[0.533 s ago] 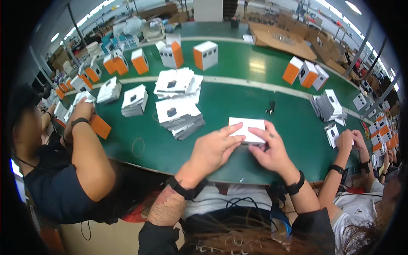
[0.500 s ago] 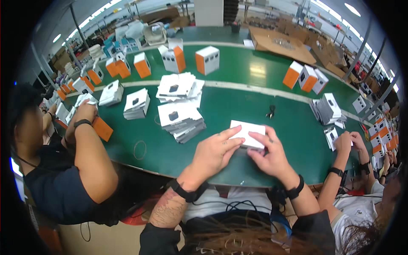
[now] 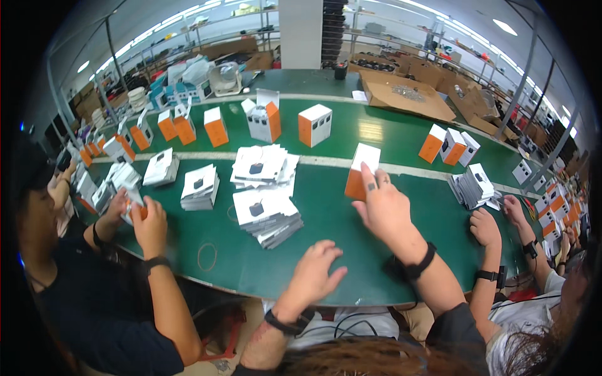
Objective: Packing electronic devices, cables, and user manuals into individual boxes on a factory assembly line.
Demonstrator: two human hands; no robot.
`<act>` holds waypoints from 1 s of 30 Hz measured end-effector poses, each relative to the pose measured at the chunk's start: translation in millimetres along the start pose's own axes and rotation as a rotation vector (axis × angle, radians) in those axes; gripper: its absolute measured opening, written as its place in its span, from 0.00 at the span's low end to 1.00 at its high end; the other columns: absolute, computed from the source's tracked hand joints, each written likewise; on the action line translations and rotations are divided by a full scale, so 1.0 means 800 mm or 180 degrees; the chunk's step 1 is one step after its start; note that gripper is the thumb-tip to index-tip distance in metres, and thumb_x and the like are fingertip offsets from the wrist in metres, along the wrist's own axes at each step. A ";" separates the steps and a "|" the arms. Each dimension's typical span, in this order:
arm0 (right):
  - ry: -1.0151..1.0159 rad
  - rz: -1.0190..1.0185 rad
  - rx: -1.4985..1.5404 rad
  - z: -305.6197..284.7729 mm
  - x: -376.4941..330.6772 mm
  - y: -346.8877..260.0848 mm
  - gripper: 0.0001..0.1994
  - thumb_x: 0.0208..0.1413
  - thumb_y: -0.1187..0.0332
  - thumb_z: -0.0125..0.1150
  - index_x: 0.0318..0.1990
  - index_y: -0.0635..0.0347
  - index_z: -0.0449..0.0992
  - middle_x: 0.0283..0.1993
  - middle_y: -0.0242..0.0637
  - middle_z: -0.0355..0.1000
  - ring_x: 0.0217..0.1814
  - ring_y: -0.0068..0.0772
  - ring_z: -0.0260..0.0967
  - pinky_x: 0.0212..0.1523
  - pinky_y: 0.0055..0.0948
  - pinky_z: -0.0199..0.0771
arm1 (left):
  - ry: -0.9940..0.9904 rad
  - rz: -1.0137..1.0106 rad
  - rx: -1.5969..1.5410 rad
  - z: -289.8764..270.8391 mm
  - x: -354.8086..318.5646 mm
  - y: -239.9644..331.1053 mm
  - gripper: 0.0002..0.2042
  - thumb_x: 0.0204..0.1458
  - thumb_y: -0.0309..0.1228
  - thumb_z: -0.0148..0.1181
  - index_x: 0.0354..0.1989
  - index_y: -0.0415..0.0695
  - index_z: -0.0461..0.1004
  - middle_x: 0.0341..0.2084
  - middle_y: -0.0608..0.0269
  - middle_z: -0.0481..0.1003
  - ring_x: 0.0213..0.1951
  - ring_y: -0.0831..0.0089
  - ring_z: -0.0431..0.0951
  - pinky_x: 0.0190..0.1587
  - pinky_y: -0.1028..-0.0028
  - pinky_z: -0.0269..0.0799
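Observation:
A small white box with an orange side (image 3: 364, 164) stands upright near the pale line along the green table. My right hand (image 3: 387, 212) is on it, with fingers along its near side and the thumb low at its left; part of the box is hidden behind the hand. Closer to the table's front edge, my left hand (image 3: 315, 274) hovers with fingers apart and holds nothing. Left of it lie tall stacks of white printed booklets (image 3: 263, 210). A thin ring-shaped band (image 3: 207, 256) rests on the table further left.
Several white-and-orange boxes, one of them a closed box (image 3: 315, 125), stand along the table's far strip. A co-worker at left handles a small box (image 3: 135, 210). At right, another person's hand (image 3: 486, 227) is beside a booklet pile (image 3: 473, 187). Flattened cardboard (image 3: 407, 95) lies behind.
The box went from lying between both my hands to standing upright farther away under my right hand. My left hand let go and drew back. The view has tilted up.

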State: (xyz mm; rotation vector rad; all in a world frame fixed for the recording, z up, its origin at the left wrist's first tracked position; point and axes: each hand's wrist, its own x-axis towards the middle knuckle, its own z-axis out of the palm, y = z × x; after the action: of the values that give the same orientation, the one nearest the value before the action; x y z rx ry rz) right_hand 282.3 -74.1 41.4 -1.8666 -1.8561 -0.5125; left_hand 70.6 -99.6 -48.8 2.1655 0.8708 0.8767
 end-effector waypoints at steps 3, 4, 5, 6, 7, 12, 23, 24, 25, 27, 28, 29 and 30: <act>0.0413 -0.1067 0.0934 -0.040 -0.018 -0.053 0.26 0.48 0.70 0.73 0.57 0.61 0.75 0.54 0.48 0.77 0.49 0.49 0.80 0.44 0.38 0.82 | -0.0094 0.0469 0.0288 -0.009 -0.001 -0.016 0.18 0.50 0.29 0.68 0.50 0.40 0.79 0.50 0.49 0.78 0.52 0.48 0.78 0.57 0.56 0.74; 0.0268 -0.1272 0.1033 -0.043 -0.033 -0.061 0.24 0.47 0.67 0.73 0.54 0.59 0.77 0.47 0.42 0.80 0.42 0.46 0.80 0.40 0.37 0.82 | -0.0356 0.0508 0.0092 -0.007 -0.001 -0.014 0.18 0.48 0.29 0.70 0.49 0.41 0.78 0.48 0.51 0.78 0.54 0.47 0.75 0.58 0.54 0.72; -0.0050 -0.1297 0.1082 -0.041 -0.050 -0.070 0.16 0.50 0.65 0.72 0.47 0.57 0.81 0.40 0.38 0.81 0.36 0.43 0.80 0.35 0.37 0.80 | -0.0541 0.0348 0.0012 0.003 0.002 -0.021 0.19 0.46 0.30 0.71 0.48 0.41 0.78 0.48 0.51 0.78 0.54 0.46 0.74 0.57 0.55 0.71; -0.0059 -0.1261 0.1075 -0.027 -0.053 -0.064 0.16 0.50 0.65 0.72 0.47 0.57 0.81 0.40 0.38 0.81 0.36 0.43 0.80 0.35 0.37 0.80 | -0.0576 0.0354 -0.0001 0.006 0.009 -0.022 0.19 0.46 0.30 0.71 0.48 0.41 0.78 0.48 0.51 0.78 0.54 0.46 0.74 0.57 0.55 0.71; -0.0725 -0.1163 0.0961 -0.006 -0.056 -0.056 0.13 0.51 0.65 0.71 0.44 0.56 0.82 0.37 0.38 0.81 0.34 0.43 0.79 0.34 0.37 0.80 | -0.0520 0.0397 0.0063 0.008 0.012 -0.022 0.19 0.47 0.31 0.71 0.48 0.41 0.78 0.49 0.51 0.77 0.55 0.47 0.74 0.57 0.55 0.71; -0.0751 -0.0674 0.1818 0.041 -0.064 -0.016 0.07 0.54 0.66 0.69 0.39 0.55 0.84 0.33 0.38 0.80 0.30 0.42 0.78 0.30 0.36 0.78 | -0.0337 0.0479 0.0490 -0.001 0.004 -0.004 0.18 0.50 0.34 0.70 0.48 0.41 0.78 0.49 0.53 0.76 0.55 0.50 0.74 0.56 0.55 0.70; -0.1083 -0.0016 0.3033 0.092 -0.084 -0.016 0.03 0.58 0.70 0.67 0.37 0.56 0.84 0.30 0.34 0.76 0.26 0.30 0.72 0.29 0.28 0.73 | -0.0493 0.0464 0.0603 -0.003 0.005 0.003 0.17 0.52 0.35 0.70 0.48 0.42 0.80 0.46 0.55 0.75 0.55 0.52 0.73 0.56 0.56 0.69; -0.1073 -0.0003 0.3046 0.092 -0.084 -0.015 0.03 0.58 0.70 0.67 0.37 0.56 0.84 0.30 0.34 0.76 0.26 0.30 0.72 0.29 0.28 0.73 | -0.0511 0.0465 0.0613 -0.003 0.005 0.003 0.17 0.52 0.35 0.70 0.48 0.42 0.80 0.46 0.55 0.75 0.55 0.52 0.73 0.56 0.56 0.69; -0.1042 -0.0077 0.3034 0.093 -0.084 -0.014 0.03 0.58 0.70 0.67 0.37 0.56 0.84 0.30 0.34 0.76 0.26 0.31 0.73 0.29 0.28 0.73 | -0.0511 0.0460 0.0626 -0.003 0.005 0.004 0.17 0.52 0.35 0.70 0.48 0.42 0.80 0.47 0.56 0.75 0.55 0.52 0.73 0.56 0.56 0.69; -0.0992 -0.0118 0.3011 0.094 -0.084 -0.012 0.03 0.58 0.70 0.67 0.37 0.56 0.84 0.30 0.35 0.76 0.26 0.32 0.73 0.29 0.29 0.74 | -0.0540 0.0477 0.0633 -0.002 0.005 0.004 0.17 0.51 0.35 0.70 0.48 0.43 0.80 0.48 0.56 0.75 0.56 0.52 0.73 0.56 0.56 0.69; -0.0998 -0.0171 0.3012 0.094 -0.083 -0.011 0.04 0.58 0.69 0.67 0.37 0.56 0.84 0.30 0.35 0.76 0.27 0.33 0.74 0.30 0.29 0.74 | -0.0487 0.0423 0.0579 -0.002 0.006 0.005 0.18 0.50 0.34 0.71 0.49 0.44 0.81 0.49 0.57 0.76 0.56 0.52 0.74 0.57 0.56 0.69; -0.1005 -0.0226 0.3011 0.094 -0.082 -0.010 0.04 0.58 0.69 0.67 0.37 0.56 0.84 0.30 0.35 0.76 0.27 0.34 0.74 0.30 0.30 0.74 | -0.0433 0.0369 0.0526 -0.002 0.006 0.005 0.18 0.49 0.33 0.72 0.49 0.45 0.81 0.50 0.58 0.77 0.56 0.52 0.74 0.58 0.56 0.69; -0.0994 -0.0207 0.3009 0.094 -0.082 -0.011 0.04 0.58 0.69 0.67 0.37 0.56 0.84 0.30 0.35 0.76 0.27 0.34 0.74 0.30 0.30 0.74 | -0.0450 0.0380 0.0525 -0.002 0.005 0.004 0.18 0.49 0.33 0.72 0.49 0.45 0.81 0.50 0.58 0.77 0.56 0.52 0.74 0.58 0.56 0.69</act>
State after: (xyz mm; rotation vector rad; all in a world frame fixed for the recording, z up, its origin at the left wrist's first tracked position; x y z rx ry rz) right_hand 267.6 -86.7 -56.9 -1.2610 -1.8498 0.5981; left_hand 72.7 -98.0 -44.4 2.4109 0.7738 0.7191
